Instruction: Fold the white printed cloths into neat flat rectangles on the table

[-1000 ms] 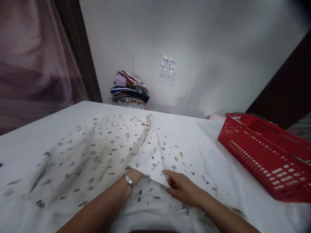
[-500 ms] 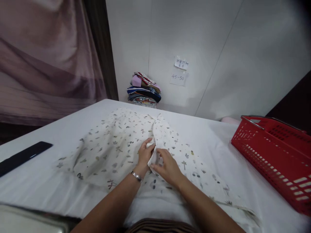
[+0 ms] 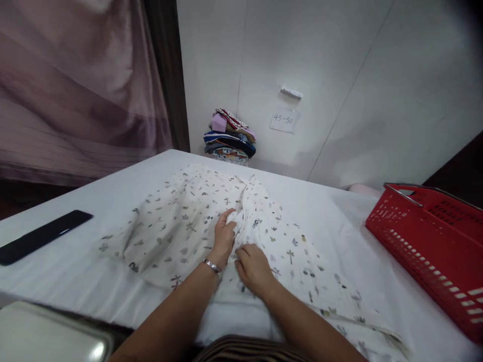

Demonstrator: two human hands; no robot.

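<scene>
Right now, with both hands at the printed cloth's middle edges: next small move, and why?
I'd probably ease the bunched edge flat with the left hand, while the right hand steadies the cloth nearer the body. The printed cloth looks rumpled where the left thumb and fingers seem to pinch it.

At far edge of white table [image 3: 124, 182]: stack of folded textiles [image 3: 230, 138]. On pale wall [image 3: 332, 55] behind: sheet marked "45-50" [image 3: 284, 120], curled slip [image 3: 291, 92] above. Right: red perforated basket [image 3: 433, 246]. Left: flat black object [image 3: 45, 236] on table; mauve curtain [image 3: 79, 75] beyond.
</scene>
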